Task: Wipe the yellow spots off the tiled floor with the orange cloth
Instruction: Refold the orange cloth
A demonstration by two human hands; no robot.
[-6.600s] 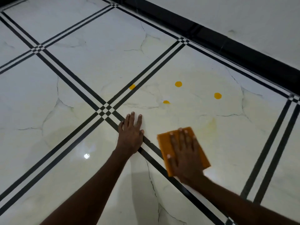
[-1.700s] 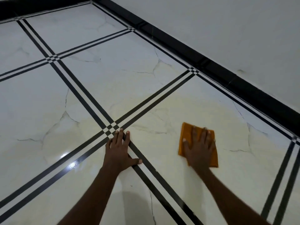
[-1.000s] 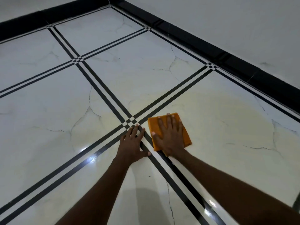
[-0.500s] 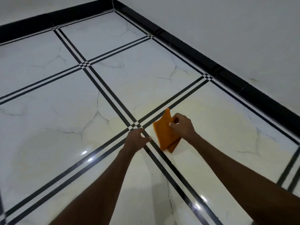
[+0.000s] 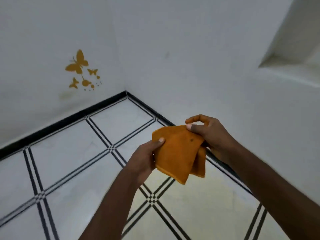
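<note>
The orange cloth [image 5: 178, 153] hangs folded in the air above the floor, held by both hands. My left hand [image 5: 147, 156] grips its left edge, thumb on top. My right hand [image 5: 207, 134] pinches its upper right corner between thumb and fingers. A small dark speck shows on the cloth's face. Below lies the white tiled floor [image 5: 69, 153] with black double lines. No yellow spots are visible on it; the tile under my arms has a faint yellowish sheen [image 5: 199, 205].
Two white walls meet in a corner [image 5: 125, 91] with a black skirting strip [image 5: 69, 118] along the floor. Orange butterfly stickers [image 5: 78, 66] decorate the left wall. A recessed ledge [image 5: 285, 66] sits in the right wall, upper right.
The cloth was being wiped over the floor by my right hand; the yellow spots disappeared. Both hands have lifted off the floor and now hold the cloth up. The view has tilted upward.
</note>
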